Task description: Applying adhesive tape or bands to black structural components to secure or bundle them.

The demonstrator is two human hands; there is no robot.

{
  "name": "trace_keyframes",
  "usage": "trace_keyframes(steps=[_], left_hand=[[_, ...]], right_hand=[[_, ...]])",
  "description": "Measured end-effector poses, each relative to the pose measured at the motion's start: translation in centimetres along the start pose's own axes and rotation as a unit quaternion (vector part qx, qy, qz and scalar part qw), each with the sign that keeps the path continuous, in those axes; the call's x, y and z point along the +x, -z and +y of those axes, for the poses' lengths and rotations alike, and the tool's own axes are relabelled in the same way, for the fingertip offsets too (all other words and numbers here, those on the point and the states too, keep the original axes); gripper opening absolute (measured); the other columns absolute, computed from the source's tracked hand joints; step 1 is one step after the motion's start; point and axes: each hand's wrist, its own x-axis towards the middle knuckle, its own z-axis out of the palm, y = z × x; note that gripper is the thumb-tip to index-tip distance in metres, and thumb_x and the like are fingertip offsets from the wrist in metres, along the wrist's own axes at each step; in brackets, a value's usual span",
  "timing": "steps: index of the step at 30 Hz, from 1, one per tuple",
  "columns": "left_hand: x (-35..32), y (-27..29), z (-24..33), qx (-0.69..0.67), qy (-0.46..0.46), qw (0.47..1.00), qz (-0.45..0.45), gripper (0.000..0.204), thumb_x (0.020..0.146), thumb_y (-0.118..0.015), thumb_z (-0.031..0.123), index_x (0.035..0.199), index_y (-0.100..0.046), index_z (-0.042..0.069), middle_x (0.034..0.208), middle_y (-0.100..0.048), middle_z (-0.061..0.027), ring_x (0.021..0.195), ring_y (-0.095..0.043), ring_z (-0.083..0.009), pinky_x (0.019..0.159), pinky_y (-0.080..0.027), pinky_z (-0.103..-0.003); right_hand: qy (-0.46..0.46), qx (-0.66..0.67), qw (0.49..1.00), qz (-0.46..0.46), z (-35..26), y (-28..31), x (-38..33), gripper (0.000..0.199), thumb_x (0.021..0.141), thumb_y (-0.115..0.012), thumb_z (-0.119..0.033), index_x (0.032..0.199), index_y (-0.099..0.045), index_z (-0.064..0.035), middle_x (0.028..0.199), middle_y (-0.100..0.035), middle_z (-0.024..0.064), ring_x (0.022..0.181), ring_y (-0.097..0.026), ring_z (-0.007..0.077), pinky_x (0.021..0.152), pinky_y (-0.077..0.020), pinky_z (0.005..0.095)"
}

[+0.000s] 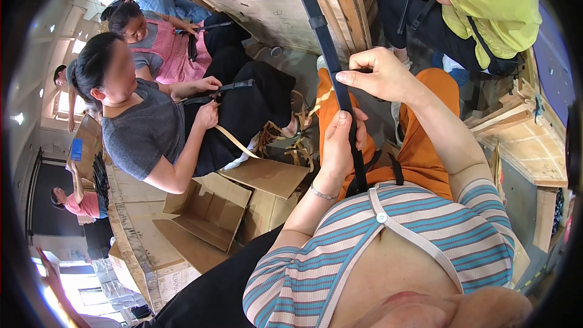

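A long black webbing strap [322,30] runs from the top of the view down to my lap. My left hand [341,144] is closed round its lower part, above my orange trousers [425,146]. My right hand [379,74] pinches the same strap a little higher, fingers folded over it from the right. A plastic slider sits on the strap further up, near the wooden crate. The strap's lower end disappears between my knees.
A wooden crate [285,6] stands ahead. To my left, two seated people handle black straps; the nearer one, in a grey shirt [143,133], holds a tan strap. Flattened cardboard boxes [212,218] lie on the floor. A person in a yellow top [486,6] sits at the upper right.
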Motion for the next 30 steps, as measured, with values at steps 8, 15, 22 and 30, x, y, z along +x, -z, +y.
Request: trace_keyframes(steps=[8, 15, 22, 30], left_hand=[[0.0, 0.3, -0.4, 0.011, -0.003, 1.000, 0.014, 0.037, 0.095, -0.039, 0.038, 0.090, -0.049, 0.002, 0.059, -0.042, -0.0006, 0.050, -0.036, -0.0075, 0.046, -0.030, -0.021], [0.2, -0.1, -0.9, 0.054, -0.031, 0.997, 0.046, 0.032, 0.096, -0.037, 0.031, 0.086, -0.048, 0.003, 0.056, -0.041, -0.0002, 0.045, -0.035, -0.0072, 0.042, -0.028, -0.020], [0.4, -0.3, -0.9, 0.048, -0.006, 0.997, 0.065, 0.030, 0.095, -0.037, 0.030, 0.086, -0.048, 0.004, 0.060, -0.042, -0.0012, 0.052, -0.037, -0.0095, 0.049, -0.031, -0.024], [1.3, 0.1, 1.1, 0.143, -0.107, 0.979, 0.096, 0.020, 0.092, -0.049, 0.021, 0.094, -0.050, 0.001, 0.066, -0.043, 0.0014, 0.050, -0.036, -0.0067, 0.048, -0.030, -0.021]], right_hand=[[0.006, -0.044, 0.998, 0.045, -0.4, -0.7, -0.2, 0.042, 0.079, -0.068, -0.022, 0.053, -0.041, -0.0039, 0.049, -0.033, -0.0050, 0.051, -0.028, 0.0024, 0.043, -0.0235, 0.0237], [-0.023, -0.109, 0.993, 0.045, -0.8, -0.1, 0.3, 0.043, 0.075, -0.071, -0.023, 0.050, -0.042, -0.0031, 0.047, -0.031, -0.0035, 0.049, -0.028, 0.0029, 0.042, -0.0234, 0.0243], [-0.061, -0.072, 0.995, 0.037, -0.3, 0.5, -0.1, 0.040, 0.074, -0.072, -0.028, 0.054, -0.048, -0.0022, 0.047, -0.035, -0.0027, 0.048, -0.030, 0.0033, 0.043, -0.0246, 0.0240], [-0.056, -0.089, 0.994, -0.025, -1.4, 2.9, -0.5, 0.031, 0.081, -0.066, -0.026, 0.066, -0.055, -0.0013, 0.052, -0.042, -0.0044, 0.050, -0.034, 0.0024, 0.043, -0.0267, 0.0228]])
